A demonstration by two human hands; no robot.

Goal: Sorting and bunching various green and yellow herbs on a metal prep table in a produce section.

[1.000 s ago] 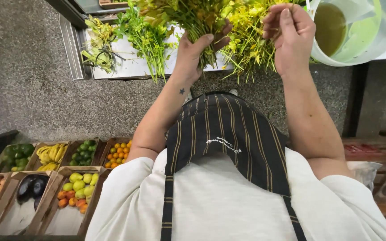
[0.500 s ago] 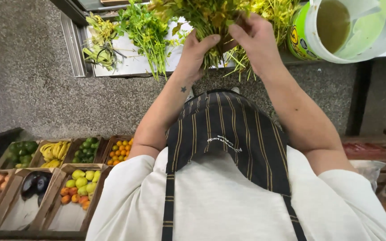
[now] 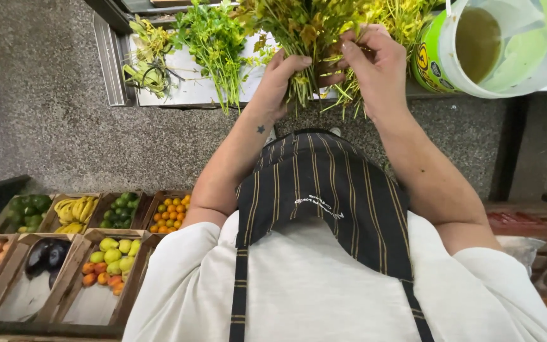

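Both the left hand (image 3: pixel 284 79) and right hand (image 3: pixel 375 66) are closed around a yellowing herb bunch (image 3: pixel 311 31) at the counter's (image 3: pixel 178 88) front edge, light, floppy, best gripped by its stems.

We're standing on a speckled grey stone floor (image 3: pixel 52 126) in even, soft light. Down at our lower left sit wooden crates (image 3: pixel 71 266) of produce: bananas (image 3: pixel 74 209), oranges (image 3: pixel 171 214), aubergines (image 3: pixel 45 256) and green fruit. Up top there's a white bench (image 3: pixel 185 88), with a ribbed metal rail (image 3: pixel 110 60) beside it.
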